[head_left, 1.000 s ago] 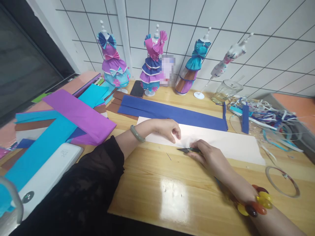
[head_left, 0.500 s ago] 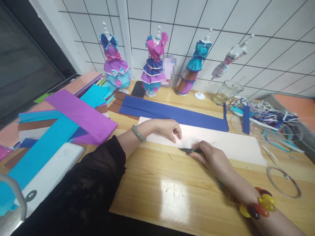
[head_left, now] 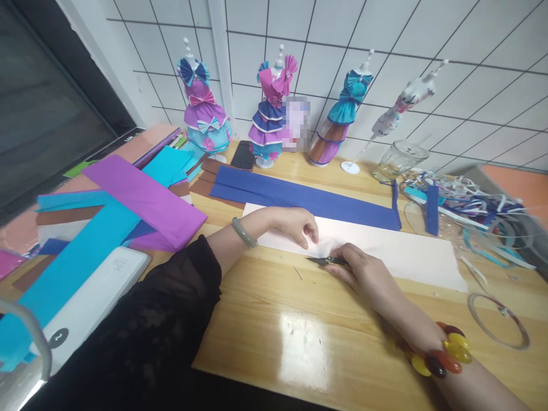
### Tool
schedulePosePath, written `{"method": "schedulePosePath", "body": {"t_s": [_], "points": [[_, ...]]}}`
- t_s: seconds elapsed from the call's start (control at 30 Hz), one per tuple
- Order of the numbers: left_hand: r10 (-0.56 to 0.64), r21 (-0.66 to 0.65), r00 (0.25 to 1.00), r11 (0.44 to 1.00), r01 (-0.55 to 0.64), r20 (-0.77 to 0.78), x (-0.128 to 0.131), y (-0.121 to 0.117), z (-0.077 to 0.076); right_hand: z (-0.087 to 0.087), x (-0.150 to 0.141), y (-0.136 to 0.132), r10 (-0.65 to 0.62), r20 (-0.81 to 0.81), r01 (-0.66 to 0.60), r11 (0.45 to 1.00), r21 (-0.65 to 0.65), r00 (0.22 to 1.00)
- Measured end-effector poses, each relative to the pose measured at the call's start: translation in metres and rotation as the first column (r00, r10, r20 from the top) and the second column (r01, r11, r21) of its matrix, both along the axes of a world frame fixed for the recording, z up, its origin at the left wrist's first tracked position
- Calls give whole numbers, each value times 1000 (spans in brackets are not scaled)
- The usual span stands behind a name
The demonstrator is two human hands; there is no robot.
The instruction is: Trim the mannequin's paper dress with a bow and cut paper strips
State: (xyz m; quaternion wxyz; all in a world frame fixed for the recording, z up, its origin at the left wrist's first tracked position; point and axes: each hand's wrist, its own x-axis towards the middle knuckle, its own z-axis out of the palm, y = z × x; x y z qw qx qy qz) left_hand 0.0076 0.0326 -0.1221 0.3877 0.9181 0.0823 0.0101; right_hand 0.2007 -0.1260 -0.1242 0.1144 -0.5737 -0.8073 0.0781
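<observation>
Scissors (head_left: 327,261) poke out at nine o'clock from the right hand (head_left: 363,274), which grips them. At eleven o'clock the left hand (head_left: 295,224), fingers curled, presses the white paper strip (head_left: 406,251).

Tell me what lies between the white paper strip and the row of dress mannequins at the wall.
In the head view, a long dark blue paper strip lies on the wooden table between the white paper strip and the dress mannequins; a black phone too.

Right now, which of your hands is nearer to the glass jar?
Right. My right hand lies on the white sheet's near edge, below-left of the glass jar; my left hand sits farther left.
</observation>
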Motion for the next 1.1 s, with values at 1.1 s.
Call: {"method": "schedulePosePath", "body": {"t_s": [1.1], "points": [[-1,-41,1000,999,1,3,0,0,1,4,-12,0,10,-36,-10,1000,12,999]]}}
